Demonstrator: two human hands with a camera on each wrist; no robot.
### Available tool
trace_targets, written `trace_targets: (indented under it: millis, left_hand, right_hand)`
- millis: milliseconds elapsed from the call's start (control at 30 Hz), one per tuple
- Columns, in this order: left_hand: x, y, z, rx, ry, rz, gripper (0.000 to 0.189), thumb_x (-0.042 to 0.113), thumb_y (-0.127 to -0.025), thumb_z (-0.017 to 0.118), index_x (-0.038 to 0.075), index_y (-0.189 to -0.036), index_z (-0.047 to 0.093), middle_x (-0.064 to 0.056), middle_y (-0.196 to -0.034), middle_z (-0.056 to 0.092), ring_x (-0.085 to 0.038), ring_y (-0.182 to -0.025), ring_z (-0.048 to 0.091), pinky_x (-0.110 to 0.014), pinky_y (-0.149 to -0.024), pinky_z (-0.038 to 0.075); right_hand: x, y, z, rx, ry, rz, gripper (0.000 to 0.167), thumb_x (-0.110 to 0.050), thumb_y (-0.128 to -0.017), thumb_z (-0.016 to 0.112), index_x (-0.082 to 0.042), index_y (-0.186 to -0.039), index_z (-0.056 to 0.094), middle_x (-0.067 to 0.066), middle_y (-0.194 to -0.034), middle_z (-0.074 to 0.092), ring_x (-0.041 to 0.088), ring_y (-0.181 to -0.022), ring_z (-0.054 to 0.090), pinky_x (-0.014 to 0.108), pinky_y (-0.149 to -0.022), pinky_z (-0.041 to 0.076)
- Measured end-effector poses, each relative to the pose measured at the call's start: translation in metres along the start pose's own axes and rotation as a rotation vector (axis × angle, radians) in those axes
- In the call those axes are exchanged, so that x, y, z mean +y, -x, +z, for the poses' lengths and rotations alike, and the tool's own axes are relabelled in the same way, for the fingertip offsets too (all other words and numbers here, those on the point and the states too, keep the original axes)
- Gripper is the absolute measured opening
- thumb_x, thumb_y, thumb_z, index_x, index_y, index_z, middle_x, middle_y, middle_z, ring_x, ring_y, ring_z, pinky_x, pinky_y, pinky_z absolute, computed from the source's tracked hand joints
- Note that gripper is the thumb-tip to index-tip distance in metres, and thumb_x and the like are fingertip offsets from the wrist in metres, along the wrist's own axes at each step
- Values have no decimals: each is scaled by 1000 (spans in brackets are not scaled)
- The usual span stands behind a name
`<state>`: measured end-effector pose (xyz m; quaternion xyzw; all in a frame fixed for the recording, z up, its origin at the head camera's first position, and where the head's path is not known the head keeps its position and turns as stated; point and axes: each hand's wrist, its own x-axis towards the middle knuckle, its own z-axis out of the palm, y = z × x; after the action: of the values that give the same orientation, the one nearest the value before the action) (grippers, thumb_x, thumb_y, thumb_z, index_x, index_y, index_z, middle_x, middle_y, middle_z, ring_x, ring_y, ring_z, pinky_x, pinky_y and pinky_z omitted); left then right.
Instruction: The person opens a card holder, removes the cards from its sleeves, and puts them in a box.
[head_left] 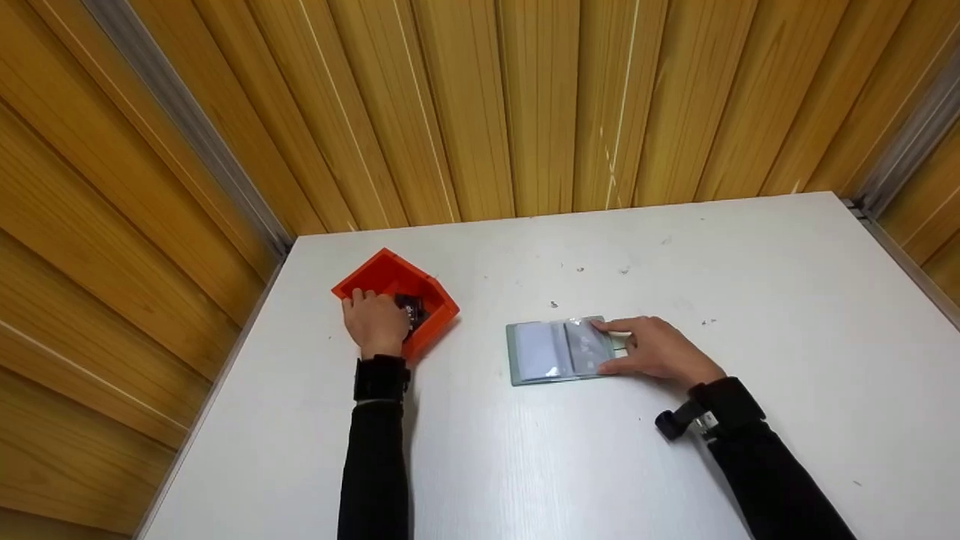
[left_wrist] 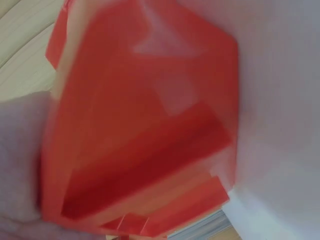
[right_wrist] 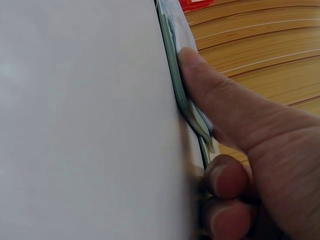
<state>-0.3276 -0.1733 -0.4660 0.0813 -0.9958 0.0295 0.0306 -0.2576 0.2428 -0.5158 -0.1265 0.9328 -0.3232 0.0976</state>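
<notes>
An open card holder (head_left: pixel 561 351) with a pale green cover and clear plastic sleeves lies on the white table. My right hand (head_left: pixel 654 351) grips its right edge; in the right wrist view the thumb (right_wrist: pixel 215 92) presses the sleeves while the other fingers curl below. My left hand (head_left: pixel 375 324) reaches over the near left wall of an orange-red bin (head_left: pixel 431 330), fingers pointing down inside. Beside that hand, a dark object (head_left: pixel 411 306) with pale marks lies in the bin. The bin wall (left_wrist: pixel 135 110) covers most of the left wrist view and hides the fingers, so I cannot tell what they hold.
The white table (head_left: pixel 480 465) carries a few small dark specks behind the card holder. Wood-patterned panels (head_left: pixel 540 112) stand along the back and left edges. A camera on a stalk (head_left: pixel 671 425) juts from the right wristband, above the table.
</notes>
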Motion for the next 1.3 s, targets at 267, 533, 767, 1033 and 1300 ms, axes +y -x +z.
trace_targets:
  millis: [267, 533, 767, 1033, 1300]
  left_hand:
    - [1, 1, 5, 20, -80, -40, 32, 25, -95, 63, -1, -107, 76, -18, -102, 70, -35, -118, 50, -46, -100, 36]
    - [4, 3, 3, -57, -202, -19, 35, 25, -98, 58, 0, -116, 76, -19, -118, 71, -35, -132, 47, -49, -106, 30]
    - [5, 3, -3, 54, -91, -44, 31, 22, -96, 62, -3, -109, 76, -20, -116, 66, -35, -124, 48, -48, -104, 33]
    - [32, 11, -41, 506, 368, 45, 25, 26, -102, 63, 7, -114, 75, -14, -108, 74, -32, -104, 63, -46, -90, 49]
    - [84, 33, -31, 77, 545, 622, 16, 30, -98, 72, 19, -109, 77, 1, -86, 74, -16, -74, 61, -30, -70, 51]
  right_hand:
    - [-2, 0, 2, -9, -5, 20, 82, -52, -74, 90, -27, -146, 61, -4, -66, 47, 14, -64, 42, 26, -58, 31]
    - [-1, -1, 2, -8, -2, 11, 82, -54, -74, 89, -28, -146, 60, -4, -68, 46, 14, -66, 42, 27, -58, 31]
    - [0, 0, 2, 7, -2, -9, 81, -53, -74, 90, -28, -146, 61, -6, -65, 48, 12, -65, 42, 25, -60, 33]
    - [0, -1, 0, 1, 3, -11, 81, -54, -75, 89, -28, -146, 60, -5, -67, 46, 13, -67, 42, 26, -61, 32]
    - [1, 1, 1, 1, -6, 1, 81, -53, -75, 89, -28, -146, 60, -4, -67, 48, 13, -66, 43, 26, -59, 32]
